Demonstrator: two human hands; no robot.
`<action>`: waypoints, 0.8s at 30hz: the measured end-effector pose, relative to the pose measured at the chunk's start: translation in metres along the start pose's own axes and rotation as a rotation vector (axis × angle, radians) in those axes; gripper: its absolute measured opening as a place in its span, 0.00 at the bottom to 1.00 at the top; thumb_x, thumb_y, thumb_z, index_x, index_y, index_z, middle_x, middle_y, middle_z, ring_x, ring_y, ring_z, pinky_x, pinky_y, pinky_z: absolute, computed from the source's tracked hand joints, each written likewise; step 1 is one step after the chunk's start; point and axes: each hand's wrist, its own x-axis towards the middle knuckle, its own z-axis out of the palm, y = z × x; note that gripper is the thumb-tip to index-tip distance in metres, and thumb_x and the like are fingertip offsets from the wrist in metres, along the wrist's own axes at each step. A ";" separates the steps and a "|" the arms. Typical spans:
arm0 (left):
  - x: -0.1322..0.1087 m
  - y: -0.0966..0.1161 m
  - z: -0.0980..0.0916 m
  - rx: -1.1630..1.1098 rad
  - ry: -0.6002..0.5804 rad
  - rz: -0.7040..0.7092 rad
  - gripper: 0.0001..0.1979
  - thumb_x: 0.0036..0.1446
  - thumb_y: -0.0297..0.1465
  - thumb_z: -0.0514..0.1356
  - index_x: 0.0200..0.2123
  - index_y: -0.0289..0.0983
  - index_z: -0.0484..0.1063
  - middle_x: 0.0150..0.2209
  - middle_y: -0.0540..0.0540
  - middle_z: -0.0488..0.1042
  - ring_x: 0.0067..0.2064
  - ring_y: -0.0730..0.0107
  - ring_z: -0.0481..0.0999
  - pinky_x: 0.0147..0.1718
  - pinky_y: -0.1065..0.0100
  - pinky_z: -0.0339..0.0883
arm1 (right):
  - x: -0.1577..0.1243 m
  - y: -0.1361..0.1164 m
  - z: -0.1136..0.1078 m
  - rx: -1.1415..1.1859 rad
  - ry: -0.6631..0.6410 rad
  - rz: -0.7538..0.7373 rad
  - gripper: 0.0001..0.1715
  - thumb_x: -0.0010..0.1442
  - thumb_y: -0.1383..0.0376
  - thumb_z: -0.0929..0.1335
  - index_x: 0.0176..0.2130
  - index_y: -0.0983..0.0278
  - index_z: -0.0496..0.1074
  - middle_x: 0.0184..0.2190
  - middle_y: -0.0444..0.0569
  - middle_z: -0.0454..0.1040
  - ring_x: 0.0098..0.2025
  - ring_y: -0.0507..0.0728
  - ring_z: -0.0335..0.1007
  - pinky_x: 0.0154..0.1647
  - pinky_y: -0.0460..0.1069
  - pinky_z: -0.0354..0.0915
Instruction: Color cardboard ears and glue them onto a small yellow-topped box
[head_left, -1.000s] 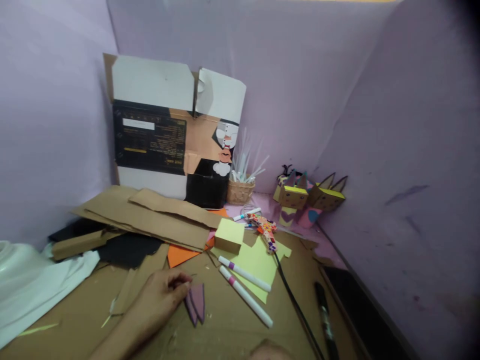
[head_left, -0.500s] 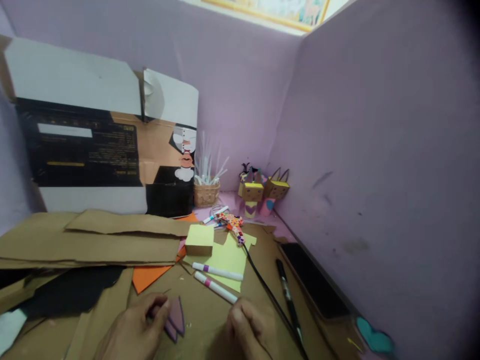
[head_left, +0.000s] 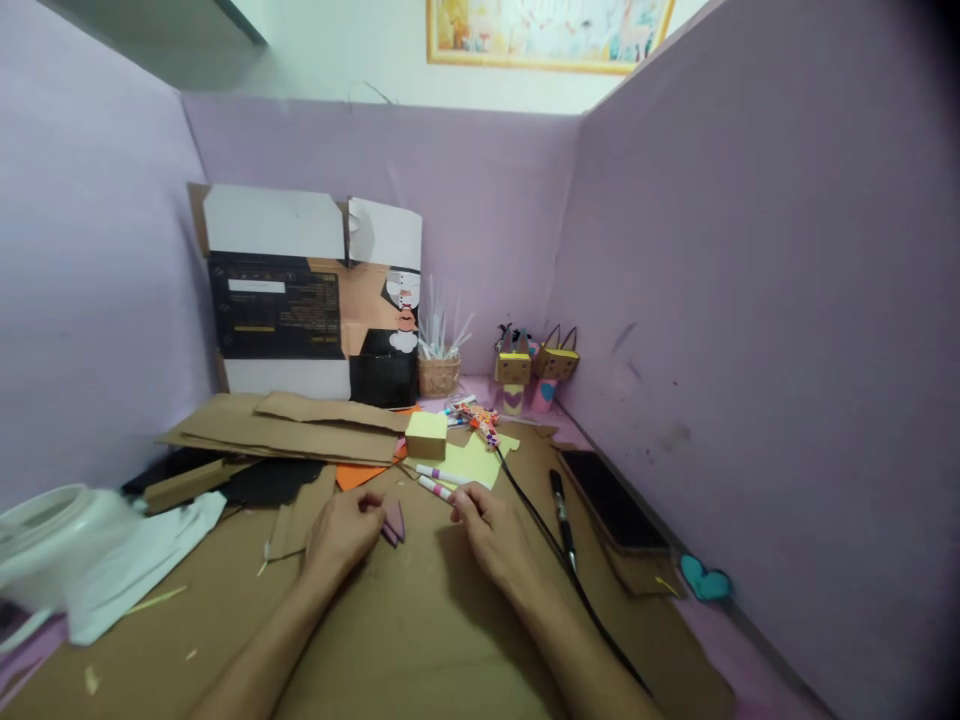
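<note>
My left hand [head_left: 346,535] is low over the cardboard sheet [head_left: 397,630], thumb and fingers pinched together. Right against its fingertips are two small pointed purple pieces with dark edges [head_left: 394,520]; whether they are gripped or only touched is hard to tell. Opposite it, my right hand [head_left: 491,530] has thumb and forefinger pressed together, and anything between them is hidden. Just beyond those fingers lies a white marker with a pink band [head_left: 433,488]. A purple-banded marker [head_left: 442,475] rests behind it on yellow paper [head_left: 480,462]. A yellow-topped cardboard block [head_left: 426,436] stands farther back.
A patterned glue gun [head_left: 484,422] trails a black cord [head_left: 536,520]. Right of it are a black pen [head_left: 562,515], a phone [head_left: 615,500] and teal hearts [head_left: 705,580]. Cardboard strips [head_left: 285,430] and a white pot-like vessel [head_left: 60,540] are left. Cardboard animal figures [head_left: 514,370] stand behind.
The view has tilted up and widened, so both forearms and the white vessel now show. My hands keep nearly the same places beside the purple pieces and the marker.
</note>
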 end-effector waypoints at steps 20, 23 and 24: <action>-0.012 0.022 0.013 -0.731 -0.170 0.008 0.08 0.34 0.28 0.60 0.23 0.34 0.68 0.15 0.55 0.65 0.15 0.79 0.59 0.16 0.75 0.51 | 0.003 0.000 0.029 0.639 -0.075 0.285 0.17 0.43 0.57 0.69 0.31 0.67 0.71 0.23 0.46 0.72 0.21 0.51 0.65 0.17 0.43 0.59; -0.023 0.029 0.014 -0.834 -0.253 0.045 0.10 0.32 0.29 0.63 0.23 0.33 0.69 0.19 0.52 0.69 0.18 0.78 0.64 0.18 0.75 0.56 | -0.001 -0.008 0.030 0.683 -0.143 0.331 0.15 0.43 0.59 0.69 0.30 0.68 0.72 0.21 0.45 0.72 0.20 0.50 0.66 0.13 0.41 0.57; -0.027 0.030 0.014 -0.840 -0.272 0.049 0.10 0.32 0.29 0.63 0.23 0.33 0.69 0.19 0.52 0.70 0.19 0.78 0.65 0.18 0.75 0.57 | -0.003 -0.009 0.030 0.682 -0.157 0.345 0.13 0.42 0.60 0.69 0.28 0.68 0.71 0.19 0.45 0.72 0.19 0.50 0.66 0.13 0.40 0.56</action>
